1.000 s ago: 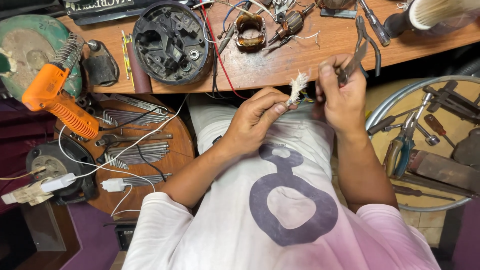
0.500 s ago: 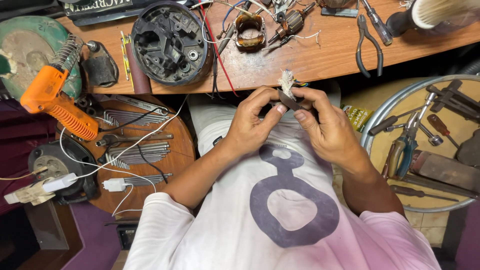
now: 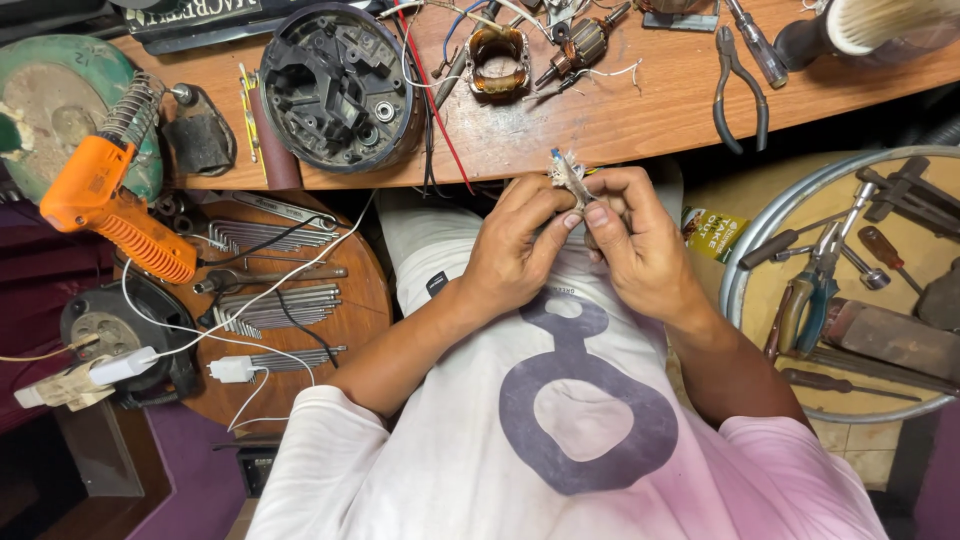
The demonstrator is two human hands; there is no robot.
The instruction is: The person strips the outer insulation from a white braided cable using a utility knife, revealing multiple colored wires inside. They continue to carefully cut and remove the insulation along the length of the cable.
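Below our cluttered wooden table (image 3: 640, 120), both hands' fingers (image 3: 572, 217) pinch a frayed wire bundle (image 3: 568, 172), steadying it close.

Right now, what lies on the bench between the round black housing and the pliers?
In the head view, between black housing and pliers: a copper-wound stator, a small armature, loose wires.

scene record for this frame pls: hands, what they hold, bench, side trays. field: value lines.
left hand: pinching a small frayed wire bundle from the left
right hand: pinching the same bundle from the right
bundle position: in front of the wooden bench edge, above the lap
bench items: round black motor housing, copper-wound stator, armature, pliers
left side: orange soldering gun, round tray of hex keys
right side: round metal tray of tools
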